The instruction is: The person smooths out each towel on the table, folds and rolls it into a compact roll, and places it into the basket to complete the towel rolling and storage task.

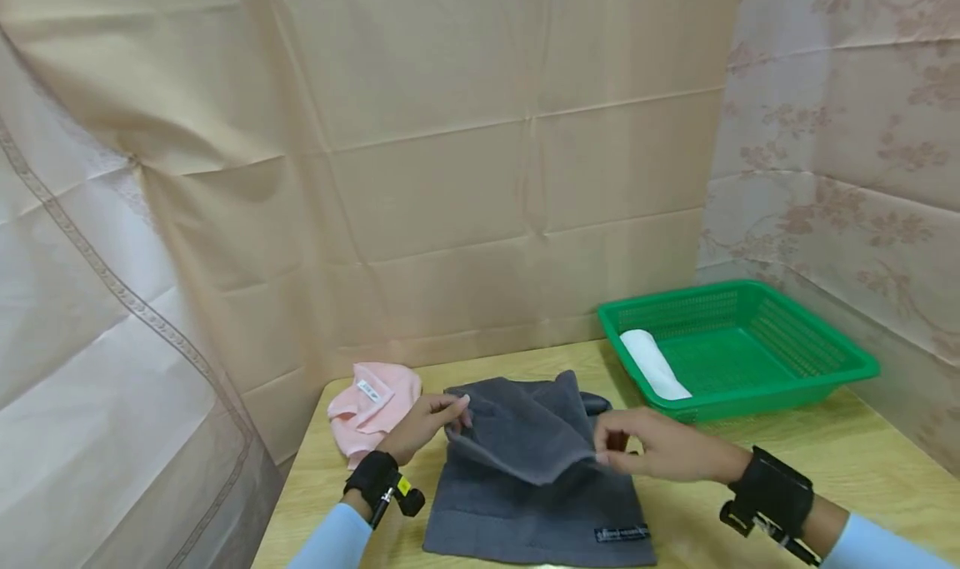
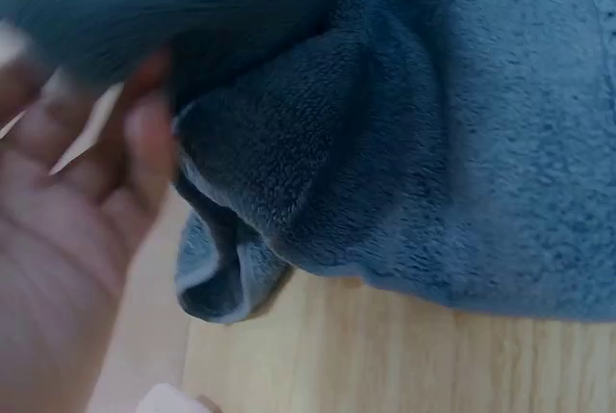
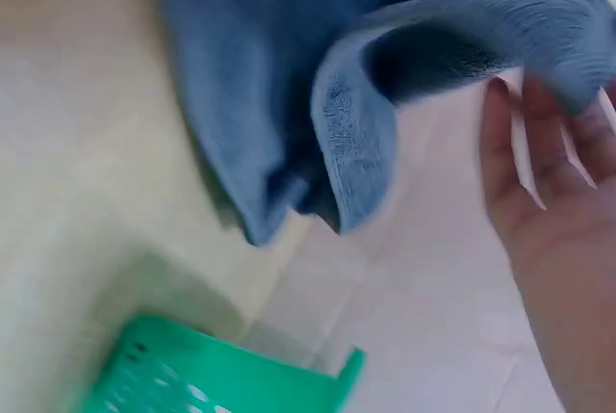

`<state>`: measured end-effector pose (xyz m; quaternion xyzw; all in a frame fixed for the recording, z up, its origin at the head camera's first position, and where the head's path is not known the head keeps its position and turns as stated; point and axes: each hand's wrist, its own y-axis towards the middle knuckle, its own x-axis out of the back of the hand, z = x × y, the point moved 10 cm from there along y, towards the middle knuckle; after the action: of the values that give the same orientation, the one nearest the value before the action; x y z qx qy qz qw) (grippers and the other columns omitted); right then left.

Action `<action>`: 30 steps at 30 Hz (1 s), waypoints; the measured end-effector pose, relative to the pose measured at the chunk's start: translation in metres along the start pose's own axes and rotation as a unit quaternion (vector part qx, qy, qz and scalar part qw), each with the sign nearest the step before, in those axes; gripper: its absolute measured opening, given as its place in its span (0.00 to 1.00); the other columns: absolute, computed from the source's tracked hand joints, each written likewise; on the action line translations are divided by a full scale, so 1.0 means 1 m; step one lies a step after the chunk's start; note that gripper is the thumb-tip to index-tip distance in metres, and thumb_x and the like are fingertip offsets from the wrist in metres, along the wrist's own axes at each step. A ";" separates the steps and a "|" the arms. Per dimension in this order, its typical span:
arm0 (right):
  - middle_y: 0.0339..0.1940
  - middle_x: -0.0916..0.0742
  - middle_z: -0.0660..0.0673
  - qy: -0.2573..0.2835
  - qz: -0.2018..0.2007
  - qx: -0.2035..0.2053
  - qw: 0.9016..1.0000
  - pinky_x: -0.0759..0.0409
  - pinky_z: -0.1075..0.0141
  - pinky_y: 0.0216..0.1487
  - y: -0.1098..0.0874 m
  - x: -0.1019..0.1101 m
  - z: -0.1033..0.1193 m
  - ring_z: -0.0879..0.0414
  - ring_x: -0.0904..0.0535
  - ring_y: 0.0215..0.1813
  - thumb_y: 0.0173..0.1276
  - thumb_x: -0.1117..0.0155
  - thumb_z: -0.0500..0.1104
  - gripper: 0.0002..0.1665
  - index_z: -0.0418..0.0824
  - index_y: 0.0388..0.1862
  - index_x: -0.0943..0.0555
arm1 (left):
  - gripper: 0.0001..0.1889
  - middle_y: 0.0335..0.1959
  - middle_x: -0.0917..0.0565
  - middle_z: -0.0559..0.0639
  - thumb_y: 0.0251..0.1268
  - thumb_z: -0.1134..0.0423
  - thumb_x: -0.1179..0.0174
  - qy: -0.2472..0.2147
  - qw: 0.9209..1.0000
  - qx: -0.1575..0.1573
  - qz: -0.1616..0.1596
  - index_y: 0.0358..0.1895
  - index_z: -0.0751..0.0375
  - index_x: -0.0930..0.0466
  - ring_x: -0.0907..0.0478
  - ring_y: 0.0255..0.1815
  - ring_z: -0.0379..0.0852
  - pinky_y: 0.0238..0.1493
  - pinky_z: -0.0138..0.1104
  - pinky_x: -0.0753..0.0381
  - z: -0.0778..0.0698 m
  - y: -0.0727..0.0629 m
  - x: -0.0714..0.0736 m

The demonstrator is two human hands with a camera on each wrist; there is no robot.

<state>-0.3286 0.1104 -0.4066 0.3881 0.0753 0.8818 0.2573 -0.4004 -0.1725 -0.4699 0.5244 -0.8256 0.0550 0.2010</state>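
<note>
A dark grey towel (image 1: 525, 502) with a black label near its front edge lies on the table, its back part lifted and folding over. My left hand (image 1: 423, 423) pinches the lifted edge at the left; in the left wrist view its fingertips (image 2: 149, 134) blur against the cloth. At the other end of that edge, my right hand (image 1: 652, 442) pinches a corner, and the right wrist view has the towel (image 3: 356, 143) hanging from those fingers. A rumpled pink cloth (image 1: 386, 411) with a white tag lies just beyond my left hand.
At the back right stands a green plastic basket (image 1: 750, 386) with a rolled white cloth (image 1: 652, 365) along its left side. The wooden table (image 1: 720, 502) meets hung beige curtains (image 1: 465, 219) behind and patterned cloth (image 1: 862, 177) on the right.
</note>
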 end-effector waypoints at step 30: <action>0.62 0.17 0.41 0.416 -0.160 -0.276 0.851 0.21 0.53 0.59 0.002 -0.010 -0.130 0.48 0.18 0.58 0.78 0.45 0.44 0.33 0.32 0.76 0.35 | 0.33 0.38 0.22 0.63 0.60 0.78 0.33 0.062 0.982 0.158 -0.084 0.69 0.64 0.32 0.26 0.18 0.45 0.18 0.37 0.24 0.046 -0.022 0.012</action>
<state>-0.4174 0.1122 -0.5022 -0.1195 -0.0102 0.8918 0.4363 -0.3977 -0.2062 -0.5095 0.6125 -0.7455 0.2001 0.1703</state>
